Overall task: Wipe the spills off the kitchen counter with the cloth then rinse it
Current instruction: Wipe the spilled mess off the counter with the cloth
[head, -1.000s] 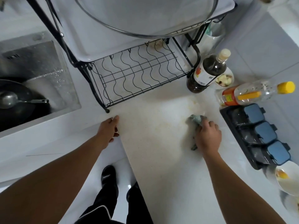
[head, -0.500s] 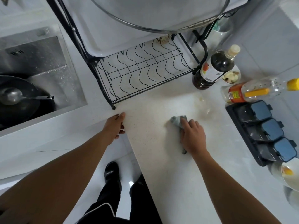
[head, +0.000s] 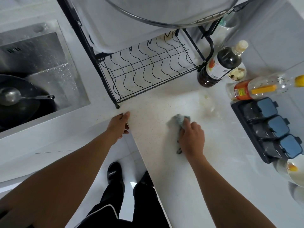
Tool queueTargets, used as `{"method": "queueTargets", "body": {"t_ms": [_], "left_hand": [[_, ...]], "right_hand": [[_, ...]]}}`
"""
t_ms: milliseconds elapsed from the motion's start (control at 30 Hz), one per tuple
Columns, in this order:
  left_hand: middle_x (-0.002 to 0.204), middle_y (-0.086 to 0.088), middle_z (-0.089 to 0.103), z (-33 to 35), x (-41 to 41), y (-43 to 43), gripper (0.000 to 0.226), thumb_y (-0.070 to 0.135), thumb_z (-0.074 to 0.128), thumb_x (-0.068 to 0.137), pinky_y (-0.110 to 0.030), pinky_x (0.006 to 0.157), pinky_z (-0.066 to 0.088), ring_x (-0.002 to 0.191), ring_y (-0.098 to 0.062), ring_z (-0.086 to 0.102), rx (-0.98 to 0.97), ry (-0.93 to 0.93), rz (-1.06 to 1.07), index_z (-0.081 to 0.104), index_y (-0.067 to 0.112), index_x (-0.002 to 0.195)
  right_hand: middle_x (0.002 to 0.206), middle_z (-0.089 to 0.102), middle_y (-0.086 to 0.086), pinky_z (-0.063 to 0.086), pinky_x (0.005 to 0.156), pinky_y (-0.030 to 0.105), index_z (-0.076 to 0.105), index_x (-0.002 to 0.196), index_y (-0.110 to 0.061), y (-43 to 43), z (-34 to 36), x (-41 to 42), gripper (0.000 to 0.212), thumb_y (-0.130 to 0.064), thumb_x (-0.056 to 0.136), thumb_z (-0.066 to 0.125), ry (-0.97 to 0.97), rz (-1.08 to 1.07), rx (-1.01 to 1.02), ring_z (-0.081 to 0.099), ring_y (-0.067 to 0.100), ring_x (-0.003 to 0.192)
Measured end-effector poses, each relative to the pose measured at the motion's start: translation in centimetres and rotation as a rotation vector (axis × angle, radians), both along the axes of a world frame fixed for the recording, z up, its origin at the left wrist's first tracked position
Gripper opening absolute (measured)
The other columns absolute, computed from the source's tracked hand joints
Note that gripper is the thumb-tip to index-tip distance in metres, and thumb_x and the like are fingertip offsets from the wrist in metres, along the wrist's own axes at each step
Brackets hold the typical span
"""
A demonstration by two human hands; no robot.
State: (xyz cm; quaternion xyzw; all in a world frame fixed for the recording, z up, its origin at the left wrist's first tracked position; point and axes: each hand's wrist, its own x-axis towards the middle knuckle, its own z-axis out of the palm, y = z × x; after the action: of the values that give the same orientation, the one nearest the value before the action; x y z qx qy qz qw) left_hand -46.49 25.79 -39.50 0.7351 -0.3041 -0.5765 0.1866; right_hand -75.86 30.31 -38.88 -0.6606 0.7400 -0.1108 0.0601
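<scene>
A black wire dish rack (head: 148,69) stands at the back, its lower shelf bare, with a white drip tray (head: 115,27) above it and a large round metal rim (head: 164,22) on top. Left of it, a dark wok (head: 24,102) holding a metal ladle (head: 11,96) sits in wet steel. Right of the rack stands a dark sauce bottle (head: 220,66), touching a small dish of pale pieces (head: 237,74). Just in front lies a clear bottle with an orange label and yellow cap (head: 259,88). Near it is a dark seasoning box with three blue lids (head: 271,127). A white bowl with something yellow in it (head: 294,171) shows at the right edge.
</scene>
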Motion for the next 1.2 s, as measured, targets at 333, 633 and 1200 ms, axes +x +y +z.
{"method": "queueTargets", "body": {"t_ms": [333, 633, 1200], "left_hand": [[0.082, -0.005, 0.068, -0.4, 0.2, 0.0, 0.047, 0.064, 0.044, 0.098, -0.029, 0.060, 0.041, 0.064, -0.020, 0.064, -0.005, -0.003, -0.019, 0.061, 0.022, 0.088], [0.080, -0.004, 0.069, -0.7, 0.3, -0.1, 0.048, 0.065, 0.045, 0.097, -0.028, 0.058, 0.041, 0.063, -0.019, 0.064, -0.002, -0.011, -0.020, 0.061, 0.021, 0.085], [0.078, -0.006, 0.065, -0.1, 0.5, -0.5, 0.051, 0.062, 0.043, 0.100, -0.026, 0.051, 0.038, 0.060, -0.020, 0.055, -0.001, -0.039, -0.088, 0.057, 0.016, 0.081]], "right_hand": [[0.084, 0.059, 0.004, 0.043, 0.066, 0.035, 0.060, 0.121, -0.014, 2.1, -0.2, 1.6, 0.035, -0.029, 0.094, 0.042, 0.061, 0.325, 0.008, 0.052, 0.024, 0.073], [0.087, 0.061, 0.004, 0.042, 0.068, 0.034, 0.059, 0.122, -0.016, 2.9, -0.3, 3.8, 0.033, -0.028, 0.093, 0.050, 0.067, 0.292, 0.038, 0.054, 0.025, 0.076], [0.089, 0.062, 0.002, 0.044, 0.070, 0.034, 0.060, 0.122, -0.017, 3.4, 0.3, 7.5, 0.037, -0.033, 0.094, 0.043, 0.029, 0.315, 0.052, 0.055, 0.023, 0.079]]}}
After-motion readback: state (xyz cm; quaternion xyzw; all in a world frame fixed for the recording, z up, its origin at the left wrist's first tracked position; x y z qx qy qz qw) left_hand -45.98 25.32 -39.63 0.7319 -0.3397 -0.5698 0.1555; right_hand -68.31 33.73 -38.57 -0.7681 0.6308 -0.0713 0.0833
